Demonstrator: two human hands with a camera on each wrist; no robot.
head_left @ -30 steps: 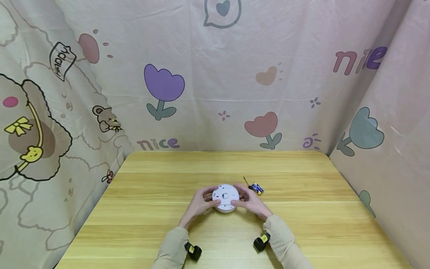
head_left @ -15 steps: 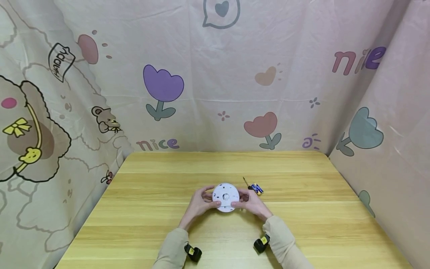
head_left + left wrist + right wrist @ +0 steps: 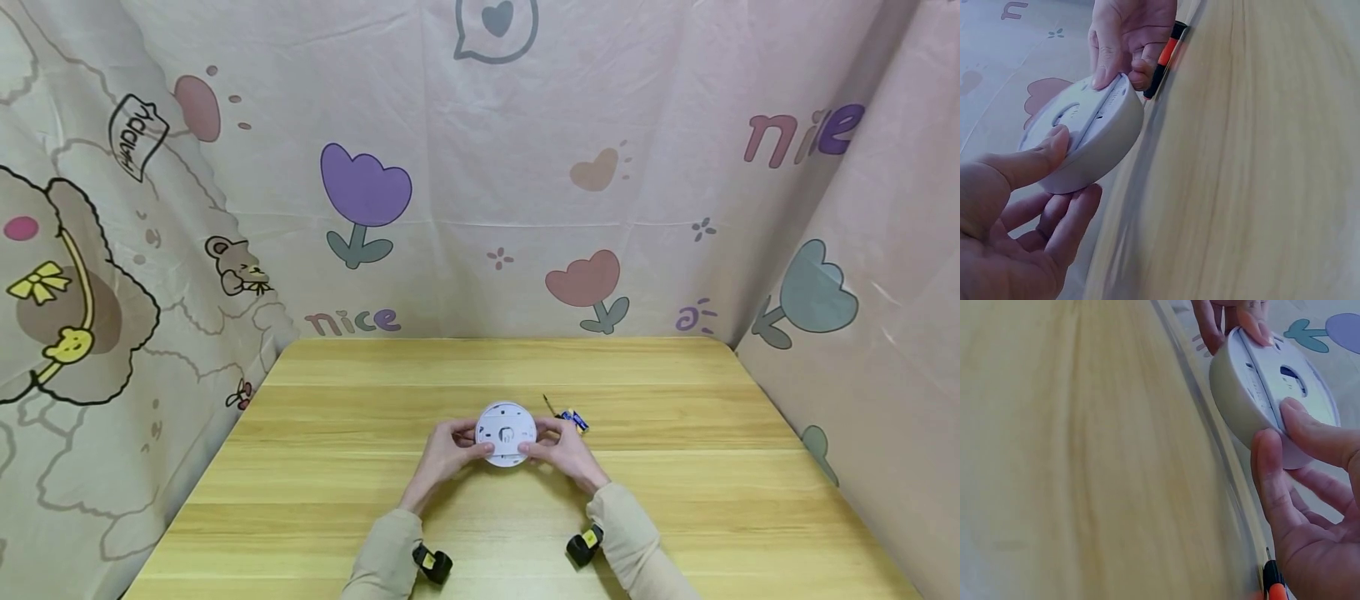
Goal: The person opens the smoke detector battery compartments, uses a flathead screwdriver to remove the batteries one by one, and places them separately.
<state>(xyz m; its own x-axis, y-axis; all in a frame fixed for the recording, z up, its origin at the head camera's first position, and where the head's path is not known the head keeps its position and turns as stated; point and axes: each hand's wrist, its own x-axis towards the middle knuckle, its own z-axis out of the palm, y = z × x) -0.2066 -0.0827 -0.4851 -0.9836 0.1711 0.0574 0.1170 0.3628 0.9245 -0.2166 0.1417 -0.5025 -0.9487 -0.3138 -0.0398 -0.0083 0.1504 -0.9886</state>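
Note:
A round white plastic device (image 3: 506, 435), shaped like a smoke alarm, is held between both hands over the table. Its flat back faces up, with small slots, a hole in the middle and a straight seam near the side closest to the person. My left hand (image 3: 446, 454) grips its left side, thumb on the back and fingers curled beneath. On the right side my right hand (image 3: 564, 451) holds it alike; in the right wrist view its thumb (image 3: 1307, 422) presses beside the seam. The device's underside is hidden in the head view.
Just behind the right hand lie blue-and-yellow batteries (image 3: 576, 420) and a small screwdriver (image 3: 547, 405); its black-and-orange handle (image 3: 1166, 59) shows in the left wrist view. A printed curtain (image 3: 480, 192) hangs behind the wooden table (image 3: 360, 400).
The device has risen slightly and moved a little away from the person, with its back tilting first toward the head camera. Both hands keep their hold; the right fingers have shifted behind its edge.

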